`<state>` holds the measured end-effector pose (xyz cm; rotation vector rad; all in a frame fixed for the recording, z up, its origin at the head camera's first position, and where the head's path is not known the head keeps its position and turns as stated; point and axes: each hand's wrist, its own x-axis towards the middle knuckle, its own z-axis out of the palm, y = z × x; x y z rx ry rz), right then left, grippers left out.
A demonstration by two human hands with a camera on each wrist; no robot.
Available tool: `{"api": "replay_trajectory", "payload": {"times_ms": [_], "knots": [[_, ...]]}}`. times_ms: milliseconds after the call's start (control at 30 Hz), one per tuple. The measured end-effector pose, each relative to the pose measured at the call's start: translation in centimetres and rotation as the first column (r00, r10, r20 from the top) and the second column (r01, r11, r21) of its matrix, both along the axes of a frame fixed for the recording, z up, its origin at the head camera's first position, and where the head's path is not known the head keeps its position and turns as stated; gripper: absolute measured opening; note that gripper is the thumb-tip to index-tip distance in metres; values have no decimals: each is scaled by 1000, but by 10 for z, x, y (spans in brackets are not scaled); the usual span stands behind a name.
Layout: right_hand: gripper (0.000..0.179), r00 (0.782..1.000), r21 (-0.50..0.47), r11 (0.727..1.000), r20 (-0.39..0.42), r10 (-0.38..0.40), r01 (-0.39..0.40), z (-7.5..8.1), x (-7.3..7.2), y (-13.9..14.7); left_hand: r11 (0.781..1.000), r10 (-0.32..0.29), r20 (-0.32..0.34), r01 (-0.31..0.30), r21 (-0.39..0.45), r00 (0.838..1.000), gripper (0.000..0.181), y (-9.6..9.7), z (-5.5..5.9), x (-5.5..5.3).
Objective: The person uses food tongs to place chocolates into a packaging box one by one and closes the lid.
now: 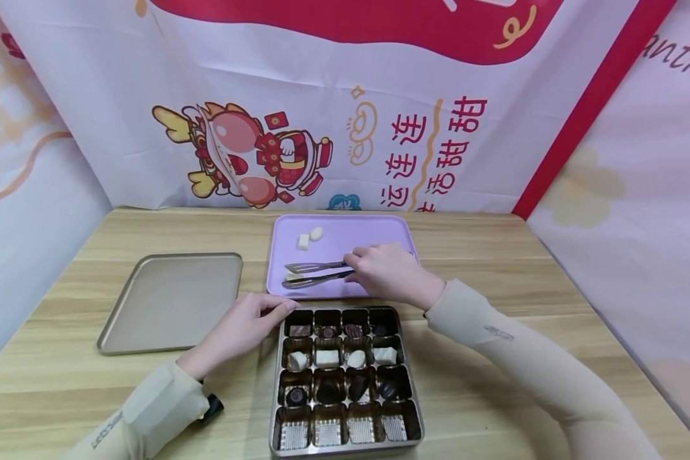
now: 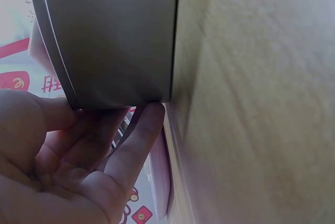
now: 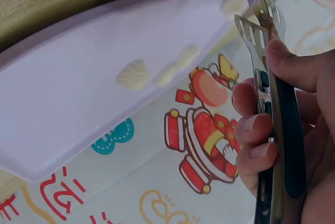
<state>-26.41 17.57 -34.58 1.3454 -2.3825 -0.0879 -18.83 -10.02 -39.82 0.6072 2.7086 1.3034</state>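
Note:
My right hand [image 1: 388,271] grips metal tongs [image 3: 285,130] with dark handles, fingers wrapped around them. Over the lilac tray [image 1: 374,230] the tong tips stand apart, around or beside a white chocolate piece [image 1: 293,276]; whether they touch it I cannot tell. Farther back on that tray lie a white block [image 1: 303,242] and a white shell-shaped chocolate [image 3: 133,75]. With thumb and fingers bent about its far left corner, my left hand [image 1: 259,322] holds the metal chocolate box [image 2: 112,41]. Three rows of its compartments hold dark, brown or white chocolates; the front row shows patterned bottoms.
A shallow gold-grey metal tray [image 1: 172,300] lies on the wooden table [image 1: 494,255], left of the lilac tray. Behind the table hangs a printed cloth [image 1: 299,70], with further printed cloth at both sides.

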Motion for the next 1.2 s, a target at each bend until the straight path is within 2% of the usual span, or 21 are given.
{"api": "replay_trajectory", "payload": {"times_ms": [200,333,433,500,600,667,733,933,1100,1200], "knots": [[25,996,50,998,-88,-25,29,-5,-1,-7,1000,10,9,-10,-3,1000,27,1,1,0],[24,995,80,996,-100,-28,36,-6,-3,-10,1000,23,23,-23,-5,999,28,0,1,1],[23,998,78,996,-25,-51,52,-7,-6,-11,1000,24,22,-24,-8,999,28,0,0,1],[22,993,68,994,75,-92,87,-6,-8,-11,1000,22,19,-22,-8,1000,28,0,0,1],[23,955,59,984,237,-179,170,-4,-11,-10,1000,19,19,-18,-6,1000,29,0,0,1],[24,927,63,974,300,-225,216,-2,-13,-9,1000,21,22,-21,-5,1000,30,0,0,0],[26,914,69,968,319,-252,243,0,-15,-9,1000,23,26,-22,-5,999,30,1,-1,0],[28,893,35,947,325,-312,319,0,-15,-8,1000,24,24,-24,-6,999,29,1,-1,-1],[27,858,39,923,355,-372,384,-2,-16,-9,1000,23,25,-23,-6,999,29,1,0,-1],[27,829,60,914,402,-390,401,0,-19,-9,1000,22,25,-22,-7,999,29,1,0,-1]]}}
